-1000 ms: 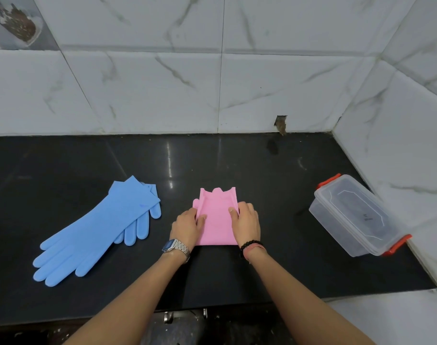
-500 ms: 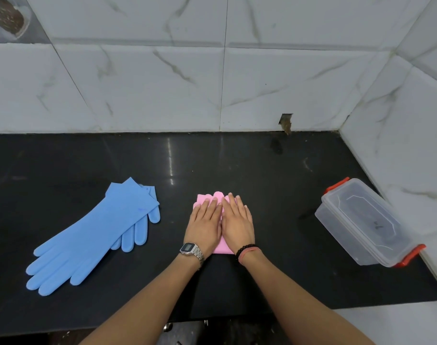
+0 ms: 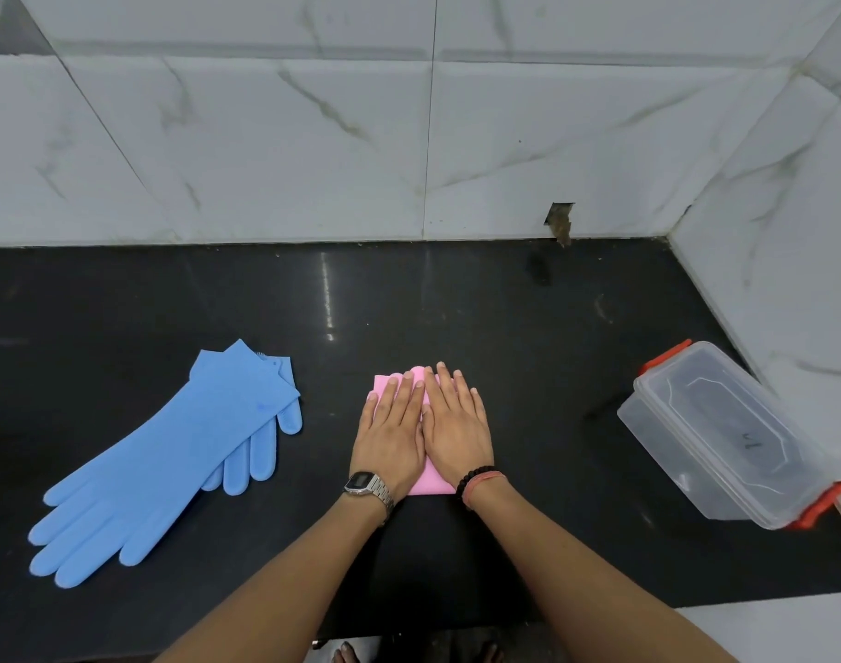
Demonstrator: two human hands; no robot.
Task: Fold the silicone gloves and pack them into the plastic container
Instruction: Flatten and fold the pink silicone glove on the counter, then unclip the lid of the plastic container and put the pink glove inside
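Observation:
A folded pink silicone glove (image 3: 432,484) lies on the black counter (image 3: 528,356) at the middle. My left hand (image 3: 391,435) and my right hand (image 3: 457,425) lie flat on it side by side with straight fingers and press it down, so only its edges show. A pair of blue silicone gloves (image 3: 169,452) lies unfolded on the left, one on top of the other, fingers toward the front. The clear plastic container (image 3: 725,437) with orange-red latches stands at the right, its lid on.
White marble-tiled walls close the counter at the back and on the right. A small chipped hole (image 3: 559,220) shows at the base of the back wall. The counter's front edge runs just below my forearms.
My hands have gone from gripping the pink glove's sides to lying flat on top of it. The glove is folded smaller than a second ago.

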